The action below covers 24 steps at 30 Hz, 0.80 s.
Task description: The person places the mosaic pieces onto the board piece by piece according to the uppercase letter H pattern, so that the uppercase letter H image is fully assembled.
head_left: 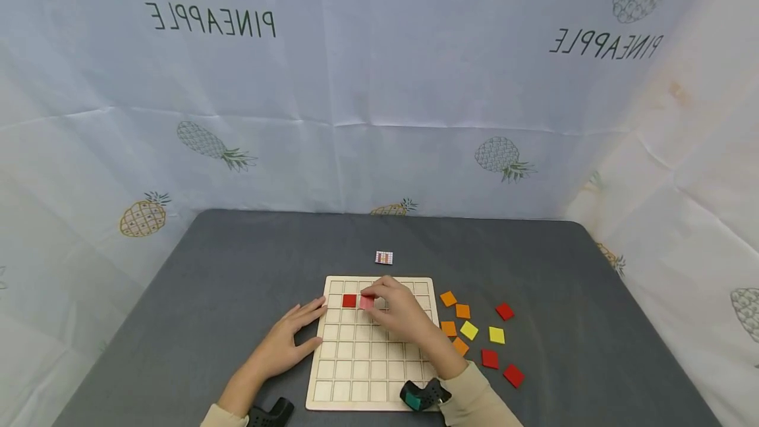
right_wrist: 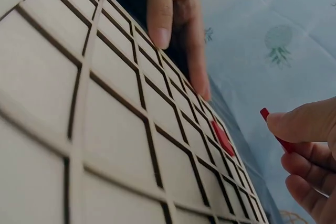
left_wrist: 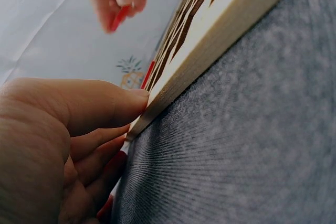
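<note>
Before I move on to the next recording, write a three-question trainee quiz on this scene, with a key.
1. What is the right hand pinching?
2. True or false: the left hand is at the right edge of the grid board.
3. How many yellow tiles lie to the right of the board?

Key:
1. A red tile.
2. False; it is at the left edge.
3. Two.
</note>
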Motion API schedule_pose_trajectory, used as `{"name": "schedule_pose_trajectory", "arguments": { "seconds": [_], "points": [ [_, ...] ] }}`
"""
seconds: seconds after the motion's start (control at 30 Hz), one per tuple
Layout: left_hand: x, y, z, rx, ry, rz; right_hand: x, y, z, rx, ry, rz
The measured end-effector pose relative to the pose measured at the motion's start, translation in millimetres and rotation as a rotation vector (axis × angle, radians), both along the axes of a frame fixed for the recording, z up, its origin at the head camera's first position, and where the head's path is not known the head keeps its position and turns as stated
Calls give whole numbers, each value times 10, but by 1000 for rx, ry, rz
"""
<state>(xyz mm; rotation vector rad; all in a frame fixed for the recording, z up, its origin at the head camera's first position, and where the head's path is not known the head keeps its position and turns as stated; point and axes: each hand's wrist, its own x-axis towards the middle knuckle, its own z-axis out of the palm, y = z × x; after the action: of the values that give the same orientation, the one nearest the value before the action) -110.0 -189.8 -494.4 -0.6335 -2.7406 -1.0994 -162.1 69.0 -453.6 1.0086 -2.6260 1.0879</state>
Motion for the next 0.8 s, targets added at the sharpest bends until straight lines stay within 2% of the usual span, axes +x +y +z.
{"name": "schedule_pose_trajectory", "arguments": {
  "seconds": [0.2, 0.43, 0.6, 0.8],
  "points": [
    [-5, 4, -1, -2, -7, -5, 14, -224, -87, 79, -33, 0],
    [7, 7, 17, -8, 7, -1, 50, -304, -197, 171, -3, 10],
    [14, 6, 41, -8, -17, 0, 66, -313, -229, 193, 20, 13],
    [19, 10, 54, -19, -13, 6, 69, -309, -248, 185, 12, 22]
  ]
}}
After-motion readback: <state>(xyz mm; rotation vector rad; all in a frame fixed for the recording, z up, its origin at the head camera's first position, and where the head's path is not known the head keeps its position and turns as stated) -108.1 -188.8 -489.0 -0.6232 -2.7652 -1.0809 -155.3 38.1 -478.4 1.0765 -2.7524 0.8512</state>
